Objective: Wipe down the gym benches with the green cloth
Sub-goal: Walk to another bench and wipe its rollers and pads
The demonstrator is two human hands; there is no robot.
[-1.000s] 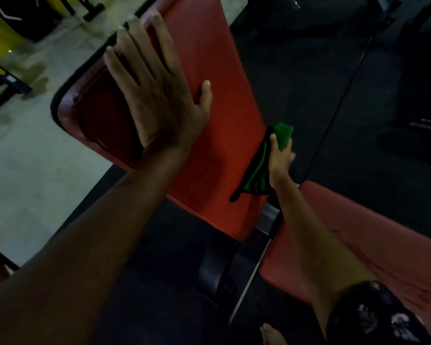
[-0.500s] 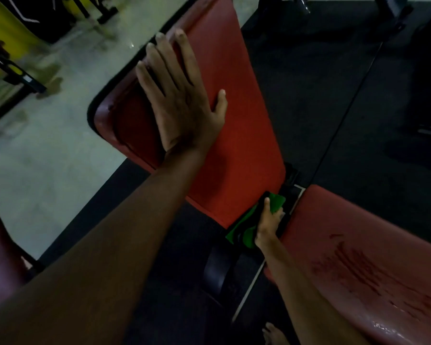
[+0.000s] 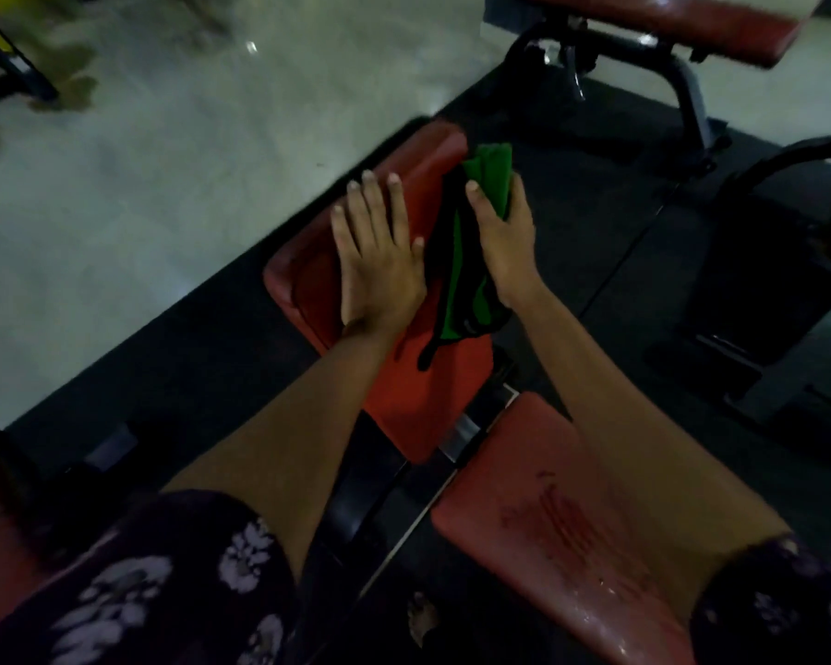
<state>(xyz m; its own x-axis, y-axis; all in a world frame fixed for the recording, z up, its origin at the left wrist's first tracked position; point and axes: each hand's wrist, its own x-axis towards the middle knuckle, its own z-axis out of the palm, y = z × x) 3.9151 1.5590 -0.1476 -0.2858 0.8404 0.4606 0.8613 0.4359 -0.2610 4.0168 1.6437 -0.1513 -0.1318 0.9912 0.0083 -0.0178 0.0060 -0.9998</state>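
The green cloth lies folded along the right side of the red backrest pad, its far end reaching the pad's top edge and a dark strip of it trailing down toward the middle. The right hand grips it, thumb on top and the other fingers curled round its outer edge, where they are mostly hidden. The left hand rests flat on the pad just beside the cloth, fingers spread and straight. The cloth sits close to the pad's edge, so a stroke that drifts right could likely slide off the side and wipe nothing. The loose trailing strip could bunch under the palm or catch in the gap at the hinge below. The braced left hand covers part of the pad, and that patch may go unwiped unless it shifts. The seat pad nearer the person shows wet streaks, so a leaning arm or sleeve might smear them. Another bench stands well apart, apparently not yet reached.
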